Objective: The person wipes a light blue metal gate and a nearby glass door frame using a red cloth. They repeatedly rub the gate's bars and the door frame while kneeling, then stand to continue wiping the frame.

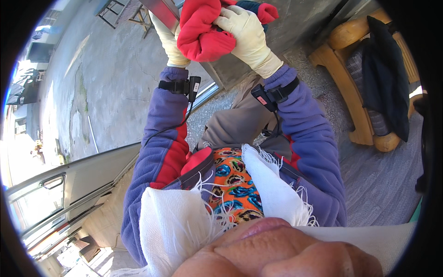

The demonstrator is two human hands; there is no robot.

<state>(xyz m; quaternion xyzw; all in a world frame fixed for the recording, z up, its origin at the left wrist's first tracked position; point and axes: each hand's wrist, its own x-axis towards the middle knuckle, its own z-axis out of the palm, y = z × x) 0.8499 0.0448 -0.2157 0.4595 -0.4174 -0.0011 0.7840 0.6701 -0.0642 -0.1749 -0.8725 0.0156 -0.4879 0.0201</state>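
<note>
High in the head view, my right hand [247,39], in a cream rubber glove, presses its curled fingers into a bunched red cloth [203,34]. A dark blue piece with a red end [267,13] sticks out beyond that hand. My left hand [170,40], gloved the same way, is around the edge of a shiny metal frame [162,14], with fingers along its left side. The red cloth hangs just right of the left hand and partly covers it. Its fingertips are cut off from sight by the frame and cloth.
A wooden armchair [341,83] with a dark cloth [383,78] over it stands to the right. Beyond the frame lies grey concrete ground [110,69], with a small bench or stool [138,18] at the far left. A door panel with a handle [53,182] is at lower left.
</note>
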